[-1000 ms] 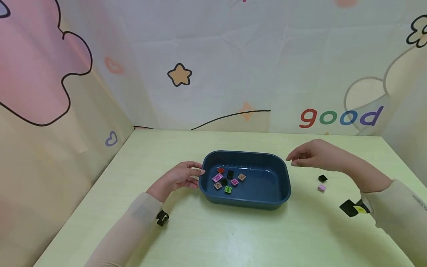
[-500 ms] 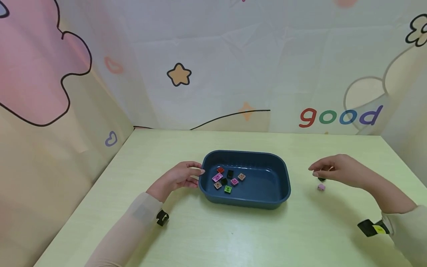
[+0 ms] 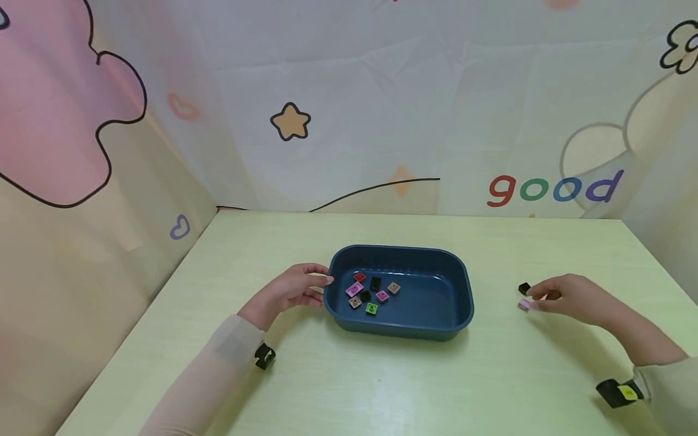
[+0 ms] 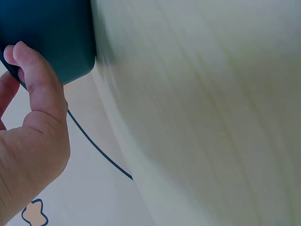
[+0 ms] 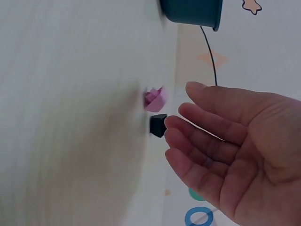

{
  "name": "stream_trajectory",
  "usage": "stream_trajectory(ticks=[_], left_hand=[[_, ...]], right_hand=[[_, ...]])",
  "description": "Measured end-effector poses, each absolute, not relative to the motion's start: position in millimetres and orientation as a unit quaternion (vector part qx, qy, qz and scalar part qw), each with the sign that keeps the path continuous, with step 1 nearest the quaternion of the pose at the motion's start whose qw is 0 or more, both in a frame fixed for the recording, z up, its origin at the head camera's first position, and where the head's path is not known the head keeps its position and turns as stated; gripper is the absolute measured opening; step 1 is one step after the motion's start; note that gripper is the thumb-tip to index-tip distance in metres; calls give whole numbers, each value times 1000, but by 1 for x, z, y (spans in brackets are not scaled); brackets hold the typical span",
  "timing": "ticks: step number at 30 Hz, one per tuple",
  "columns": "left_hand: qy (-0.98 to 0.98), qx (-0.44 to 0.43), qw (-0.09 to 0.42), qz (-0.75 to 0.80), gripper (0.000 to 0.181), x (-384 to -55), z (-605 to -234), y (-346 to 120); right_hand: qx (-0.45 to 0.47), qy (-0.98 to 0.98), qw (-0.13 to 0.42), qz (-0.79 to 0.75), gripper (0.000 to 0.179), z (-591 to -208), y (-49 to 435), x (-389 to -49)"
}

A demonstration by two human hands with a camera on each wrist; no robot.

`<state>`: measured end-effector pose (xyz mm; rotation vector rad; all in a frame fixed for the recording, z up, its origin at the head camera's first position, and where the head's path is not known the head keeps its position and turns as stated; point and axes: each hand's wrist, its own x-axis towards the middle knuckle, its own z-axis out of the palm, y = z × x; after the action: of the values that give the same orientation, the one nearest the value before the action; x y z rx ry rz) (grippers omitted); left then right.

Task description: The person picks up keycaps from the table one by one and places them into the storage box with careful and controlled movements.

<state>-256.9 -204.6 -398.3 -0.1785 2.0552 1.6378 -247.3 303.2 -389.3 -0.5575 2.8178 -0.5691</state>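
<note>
A dark blue plastic basin [image 3: 403, 332] sits mid-table in the head view. At its left end my left hand [image 3: 294, 287] holds the rim, the thumb and fingers around it; the left wrist view shows this hand [image 4: 40, 122] against the basin's wall [image 4: 66, 56]. To the right of the basin, a small black toy brick [image 3: 524, 288] and a pink toy brick [image 3: 524, 305] lie close together. My right hand [image 3: 572, 298] hovers beside them, fingertips near both. In the right wrist view its fingers are loosely bent, with nothing between them, and the pink brick [image 5: 155, 100] shows a stud.
Several small bricks lie in the basin's left half, among them a red one [image 3: 359, 277], a green one [image 3: 371, 309] and a tan one [image 3: 394, 288]. Behind the pale table [image 3: 272, 387] hangs a printed cloth [image 3: 354, 121]. Black straps with cameras are on both wrists.
My right hand has moved from the basin's right end to the right and nearer, down to the two loose bricks. My left hand stays at the basin's rim.
</note>
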Motion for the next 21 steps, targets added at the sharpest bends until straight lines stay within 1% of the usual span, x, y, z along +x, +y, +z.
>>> stream_trajectory(ticks=[10, 21], left_hand=[[751, -68, 250, 607, 32, -255, -399, -206], [755, -71, 248, 603, 33, -255, -396, -205]], right_hand=[[-170, 958, 114, -200, 30, -403, 302, -253], [-165, 961, 107, -196, 31, -404, 295, -256]])
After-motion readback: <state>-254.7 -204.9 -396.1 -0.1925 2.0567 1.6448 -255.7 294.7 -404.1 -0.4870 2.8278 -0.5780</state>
